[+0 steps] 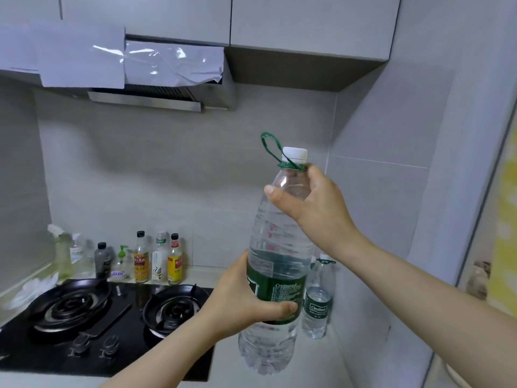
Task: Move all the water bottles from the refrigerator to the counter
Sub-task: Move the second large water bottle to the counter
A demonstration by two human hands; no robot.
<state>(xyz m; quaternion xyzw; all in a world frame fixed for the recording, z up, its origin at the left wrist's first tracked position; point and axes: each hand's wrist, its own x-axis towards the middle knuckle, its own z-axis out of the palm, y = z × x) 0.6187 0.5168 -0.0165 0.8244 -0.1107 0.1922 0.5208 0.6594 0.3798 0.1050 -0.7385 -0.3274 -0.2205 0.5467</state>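
A large clear water bottle (pixel 275 242) with a white cap, a green carry loop and a green label is upright over the pale counter (pixel 316 359), right of the stove. My left hand (pixel 246 298) grips it round the label. My right hand (pixel 310 200) grips its shoulder just under the cap. Whether its base touches the counter I cannot tell. A second, smaller water bottle (pixel 317 301) with a green label stands on the counter just behind it, near the right wall.
A black two-burner gas stove (pixel 106 317) fills the counter's left part. Several sauce and cleaner bottles (pixel 141 259) line the back wall behind it. A range hood (pixel 145 99) and cabinets hang above. The tiled wall (pixel 391 219) closes the right side.
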